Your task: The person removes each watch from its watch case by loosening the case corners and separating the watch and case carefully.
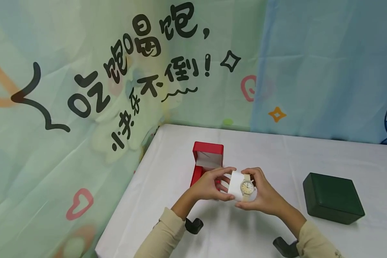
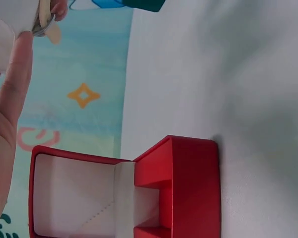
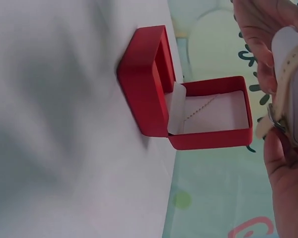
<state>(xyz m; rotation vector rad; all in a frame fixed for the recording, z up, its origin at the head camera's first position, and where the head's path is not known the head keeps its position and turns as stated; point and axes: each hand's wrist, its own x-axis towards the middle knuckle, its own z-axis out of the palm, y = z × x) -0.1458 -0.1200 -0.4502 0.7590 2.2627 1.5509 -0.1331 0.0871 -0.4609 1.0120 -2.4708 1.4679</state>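
Observation:
A wristwatch [image 1: 247, 187] with a cream strap and pale round dial is wrapped around a white cushion [image 1: 234, 183], held up over the table between both hands. My left hand [image 1: 209, 185] pinches the cushion's left end between thumb and fingers. On the other side, my right hand [image 1: 265, 191] grips the end by the watch, thumb below and fingers above. The strap's buckle [image 3: 275, 118] shows on the cushion's underside in the right wrist view. Just behind the left hand stands a red box [image 1: 208, 147] with its lid raised and a pale lining; the left hand partly hides it.
A dark green box [image 1: 333, 197], lid down, sits to the right on the white-covered table [image 1: 258, 147]. Printed cloth [image 1: 213, 107] hangs behind the table and along its left side. Black devices [image 1: 194, 226] are worn at both wrists.

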